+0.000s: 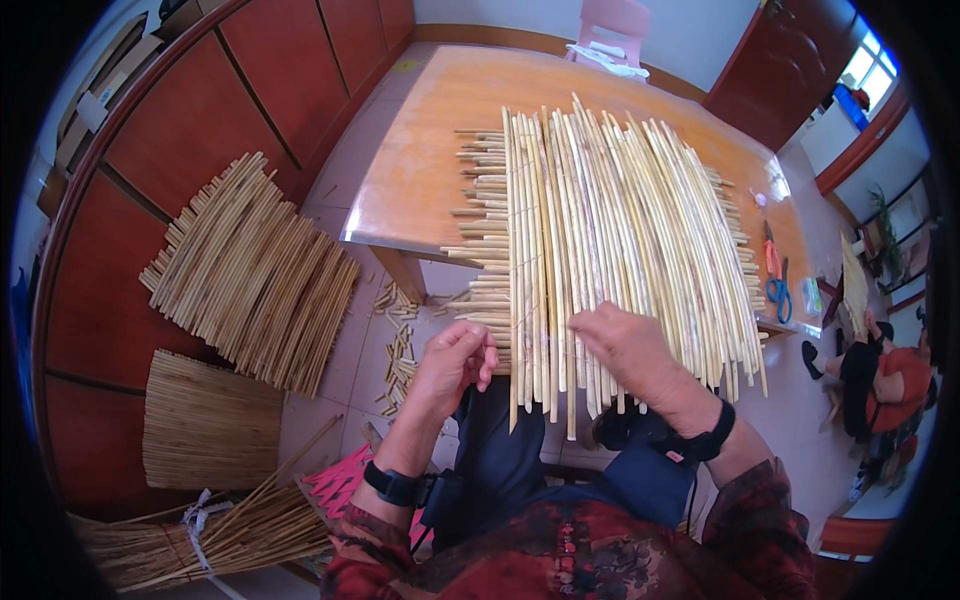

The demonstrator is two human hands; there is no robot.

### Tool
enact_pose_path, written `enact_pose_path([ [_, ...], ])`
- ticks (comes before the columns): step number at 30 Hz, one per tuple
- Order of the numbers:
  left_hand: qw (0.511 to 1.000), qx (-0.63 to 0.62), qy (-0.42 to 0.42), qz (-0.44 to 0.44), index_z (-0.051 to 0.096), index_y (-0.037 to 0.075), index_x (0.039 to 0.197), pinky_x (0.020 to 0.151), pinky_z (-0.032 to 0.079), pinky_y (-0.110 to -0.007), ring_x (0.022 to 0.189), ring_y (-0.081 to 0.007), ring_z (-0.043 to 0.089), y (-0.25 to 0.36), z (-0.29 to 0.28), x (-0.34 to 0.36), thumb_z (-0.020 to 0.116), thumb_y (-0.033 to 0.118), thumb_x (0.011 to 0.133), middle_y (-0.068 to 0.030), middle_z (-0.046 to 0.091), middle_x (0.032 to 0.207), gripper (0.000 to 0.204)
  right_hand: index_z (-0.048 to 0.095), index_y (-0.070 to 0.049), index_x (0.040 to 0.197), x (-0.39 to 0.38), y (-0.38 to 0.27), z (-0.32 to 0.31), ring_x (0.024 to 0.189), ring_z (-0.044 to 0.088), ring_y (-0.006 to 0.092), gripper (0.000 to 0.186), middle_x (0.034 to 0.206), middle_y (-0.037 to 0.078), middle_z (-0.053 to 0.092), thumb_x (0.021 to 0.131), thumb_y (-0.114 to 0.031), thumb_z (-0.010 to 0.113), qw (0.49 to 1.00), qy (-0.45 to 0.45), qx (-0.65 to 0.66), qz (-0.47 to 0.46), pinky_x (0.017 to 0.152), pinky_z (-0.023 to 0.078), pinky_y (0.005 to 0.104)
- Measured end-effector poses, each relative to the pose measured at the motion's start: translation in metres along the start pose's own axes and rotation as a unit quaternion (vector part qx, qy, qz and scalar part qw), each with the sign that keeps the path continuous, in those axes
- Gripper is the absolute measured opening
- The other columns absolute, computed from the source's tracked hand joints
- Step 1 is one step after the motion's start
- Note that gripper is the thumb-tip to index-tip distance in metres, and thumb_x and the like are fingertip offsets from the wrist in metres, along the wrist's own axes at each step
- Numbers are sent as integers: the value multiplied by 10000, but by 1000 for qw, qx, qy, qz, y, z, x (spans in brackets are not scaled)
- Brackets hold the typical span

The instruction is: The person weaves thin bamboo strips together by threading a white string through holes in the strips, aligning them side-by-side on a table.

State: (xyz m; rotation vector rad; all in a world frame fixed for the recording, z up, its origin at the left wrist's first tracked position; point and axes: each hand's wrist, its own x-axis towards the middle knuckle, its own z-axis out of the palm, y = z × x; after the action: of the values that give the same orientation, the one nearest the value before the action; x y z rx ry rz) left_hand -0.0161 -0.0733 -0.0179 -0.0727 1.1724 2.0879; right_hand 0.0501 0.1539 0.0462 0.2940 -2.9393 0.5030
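A mat of long pale reed sticks [620, 230] lies lengthwise over a layer of crosswise sticks [480, 230] on the orange table, overhanging its near edge. Faint threads run across the left sticks. My left hand [463, 355] is just left of the mat's near end, its fingers curled and thumb against index finger; whatever it holds is too small to make out. My right hand [625, 350] is over the lower middle of the mat, fingertips pinched together at the sticks; what they grip is hidden. Orange scissors [773, 255] and blue scissors [781, 293] lie right of the mat.
Stick mats [245, 270] [210, 420] lean on red cabinets [255, 70] at left, near a tied reed bundle [200, 540] and cut pieces [400, 370] on the floor. A pink chair [610, 30] stands behind the table [420, 130]. A seated person [890, 390] is at right.
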Motion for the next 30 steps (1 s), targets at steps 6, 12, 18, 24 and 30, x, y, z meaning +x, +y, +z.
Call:
enact_pose_path([
  [6,993,84,78,8,530,26,790,324,338,-193,385,-79,450,0,8,3,501,187,881,-28,541,569,187,583,-4,968,3,16,-38,668,581,232,195,799,129,580,783,-34,530,980,-17,150,127,629,484,296],
  [12,989,119,90,21,534,20,770,306,323,-190,372,-71,449,-2,12,3,510,162,873,-27,542,563,176,587,-39,816,5,-13,16,756,552,263,77,772,109,562,755,-82,568,994,2,100,-34,681,463,346],
  [18,986,128,97,39,546,34,781,315,332,-186,378,-70,447,-3,12,2,505,183,886,-20,541,560,187,560,-84,726,13,-18,40,712,504,234,52,683,64,478,690,-117,577,994,51,-13,-93,639,410,339],
  [24,988,118,94,43,542,34,782,316,330,-185,379,-69,444,-2,11,0,498,181,889,-20,542,564,187,560,-82,727,9,-14,37,720,505,224,42,682,55,475,690,-88,541,992,23,-24,-119,622,417,333],
  [30,989,108,95,41,535,15,785,307,326,-181,378,-67,450,-4,10,0,490,166,889,-35,554,582,189,534,-83,734,9,-17,36,717,513,212,58,710,45,478,678,-74,521,994,-4,-38,-102,575,453,308],
])
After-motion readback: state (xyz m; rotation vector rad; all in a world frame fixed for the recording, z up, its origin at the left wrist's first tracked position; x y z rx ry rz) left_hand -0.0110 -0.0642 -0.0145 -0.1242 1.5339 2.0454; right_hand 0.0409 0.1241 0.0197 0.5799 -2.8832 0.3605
